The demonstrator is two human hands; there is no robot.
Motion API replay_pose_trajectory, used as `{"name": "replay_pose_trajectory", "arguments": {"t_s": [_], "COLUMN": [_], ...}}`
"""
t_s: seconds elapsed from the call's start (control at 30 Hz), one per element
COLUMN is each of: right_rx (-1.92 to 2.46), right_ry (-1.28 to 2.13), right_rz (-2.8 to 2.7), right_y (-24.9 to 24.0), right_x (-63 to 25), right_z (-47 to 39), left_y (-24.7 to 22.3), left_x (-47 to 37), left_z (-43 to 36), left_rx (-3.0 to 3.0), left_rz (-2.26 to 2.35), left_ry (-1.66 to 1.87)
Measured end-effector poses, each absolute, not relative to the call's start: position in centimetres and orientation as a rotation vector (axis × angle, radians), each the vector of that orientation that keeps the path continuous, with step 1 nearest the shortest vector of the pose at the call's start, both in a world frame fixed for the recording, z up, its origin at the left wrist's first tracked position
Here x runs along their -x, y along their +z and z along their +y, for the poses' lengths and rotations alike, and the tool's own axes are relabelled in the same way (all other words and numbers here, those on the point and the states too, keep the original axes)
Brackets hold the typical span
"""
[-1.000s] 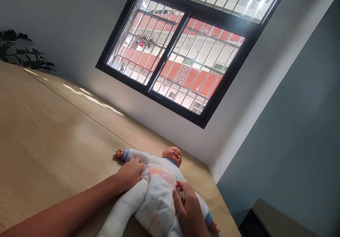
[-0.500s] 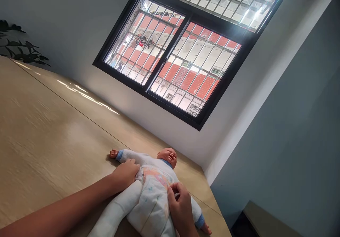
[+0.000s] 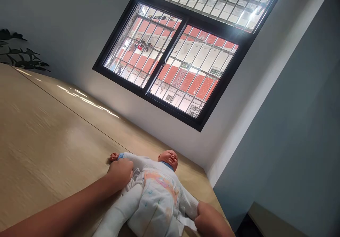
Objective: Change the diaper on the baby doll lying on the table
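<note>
A: Position of the doll [image 3: 156, 191]?

B: Flat on its back on the table [image 3: 47, 134], head toward the window [image 3: 170, 60], legs toward the person. A diaper [image 3: 156, 201] with a coloured waistband covers the trunk. One doll arm lies out past the left hand [image 3: 120, 171], its small hand just beyond.

A: Hands?

B: The left hand sits at the doll's left-side waist, fingers curled together and clamped on the diaper edge there. The right hand [image 3: 209, 221] is at the opposite side, closed in a fist on a white tab or flap of the diaper, pulled outward from the doll's hip. How much material lies inside that fist cannot be made out.

A: Judgement on the step?

B: It reads as fitting the diaper's side wings. To do it soundly: draw both sides with equal tension so the waistband stays centred on the belly; keep the doll's back flat on the table rather than letting it roll toward the pulling hand; lay each wing smooth against the front panel, no folds.

A: Risks?

B: The right side sits close to the table edge. Uneven pull could drag the doll that way or skew the waistband.
</note>
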State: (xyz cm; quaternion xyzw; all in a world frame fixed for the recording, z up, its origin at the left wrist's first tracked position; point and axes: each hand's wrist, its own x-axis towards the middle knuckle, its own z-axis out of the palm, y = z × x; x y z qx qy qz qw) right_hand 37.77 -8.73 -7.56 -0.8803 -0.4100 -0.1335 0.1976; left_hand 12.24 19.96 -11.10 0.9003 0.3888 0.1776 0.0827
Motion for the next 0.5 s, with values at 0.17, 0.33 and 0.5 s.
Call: {"name": "replay_pose_trajectory", "arguments": {"t_s": [0.17,0.33,0.5], "right_rx": [2.369,1.947,1.601], "right_ry": [-0.459,-0.017,0.291], "right_rz": [-1.242,-1.318,-1.047], "right_y": [-5.2,-7.2,-8.7], "right_x": [-34.8,-32.7,-32.7], "right_z": [-6.8,-4.1,-3.0], "left_y": [-10.5,-10.3,-10.8], "left_x": [-12.0,-13.1,-14.0], "left_z": [20.3,19.5,19.6], "left_rx": [-2.713,-2.459,-2.255], "left_rz": [1.057,0.549,0.381], "left_ry": [0.694,0.777,0.742]}}
